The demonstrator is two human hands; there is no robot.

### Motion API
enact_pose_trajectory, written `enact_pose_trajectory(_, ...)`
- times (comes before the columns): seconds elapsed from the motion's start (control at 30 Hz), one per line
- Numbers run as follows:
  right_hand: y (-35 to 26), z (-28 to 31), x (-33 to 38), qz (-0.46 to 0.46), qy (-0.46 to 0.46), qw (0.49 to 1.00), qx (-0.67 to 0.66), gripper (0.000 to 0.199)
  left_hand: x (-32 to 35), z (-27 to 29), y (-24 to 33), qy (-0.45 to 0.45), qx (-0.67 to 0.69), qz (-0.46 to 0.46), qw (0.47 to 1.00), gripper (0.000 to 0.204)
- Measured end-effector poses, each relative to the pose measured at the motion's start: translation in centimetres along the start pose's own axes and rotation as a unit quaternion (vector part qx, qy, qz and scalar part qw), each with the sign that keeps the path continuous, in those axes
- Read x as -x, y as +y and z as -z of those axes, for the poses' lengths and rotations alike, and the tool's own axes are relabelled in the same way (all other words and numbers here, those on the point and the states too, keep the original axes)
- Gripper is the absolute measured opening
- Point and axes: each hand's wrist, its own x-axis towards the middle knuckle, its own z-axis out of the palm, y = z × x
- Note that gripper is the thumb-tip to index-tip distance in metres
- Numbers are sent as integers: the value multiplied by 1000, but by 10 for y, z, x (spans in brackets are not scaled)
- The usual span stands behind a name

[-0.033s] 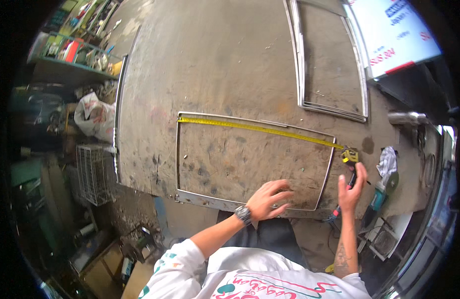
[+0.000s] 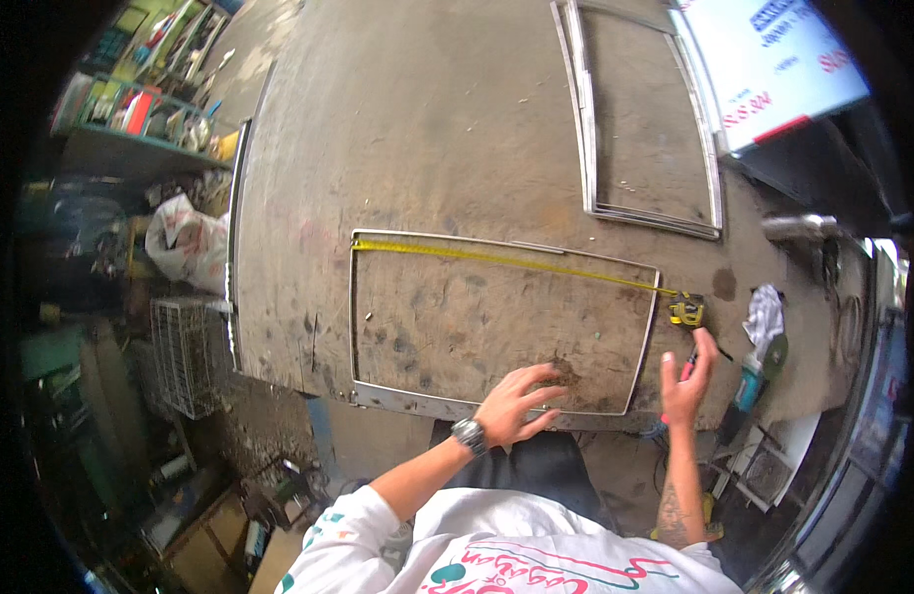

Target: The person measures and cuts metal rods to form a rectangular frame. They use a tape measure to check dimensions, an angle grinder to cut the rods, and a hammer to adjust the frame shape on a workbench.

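A thin rectangular metal frame [image 2: 354, 317] lies on the worn work surface before me. The yellow blade of a tape measure [image 2: 686, 310] stretches along its far side, starting at the left corner. Its black and yellow case rests just past the right corner. My right hand [image 2: 686, 384] is just below the case, thumb and fingers apart, with nothing gripped. Partly hidden behind this hand is a tool with a red and black handle [image 2: 687, 368]. My left hand [image 2: 513, 408], with a watch on the wrist, hovers open over the frame's near side, its fingers spread.
More metal frames [image 2: 585, 148] lie stacked at the far right, beside a white printed board [image 2: 764, 59]. A teal angle grinder [image 2: 747, 391] and a crumpled white cloth [image 2: 764, 312] sit at the right edge. On the left are a white sack [image 2: 185, 238] and a wire rack [image 2: 183, 356].
My right hand has drawn back slightly from the tape case, which lies flatter. My left hand has shifted a little to the left. The whole view has moved slightly.
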Motion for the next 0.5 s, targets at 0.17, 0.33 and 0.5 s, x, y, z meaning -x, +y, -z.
enact_pose_trajectory(0.17, -41, -26, 107, -119, 4, 990, -69, 56, 93, 57, 9, 7, -26, 126, 992, 30)
enact_pose_trajectory(0.33, -70, -57, 151, -235, 29, 967, -92, 54, 141, 108, -16, 20, -69, 204, 976, 25)
enact_pose_trajectory(0.5, -9, -76, 48, -100, 146, 979, 98, 85, 157, 171, -61, 103, -121, 203, 966, 26)
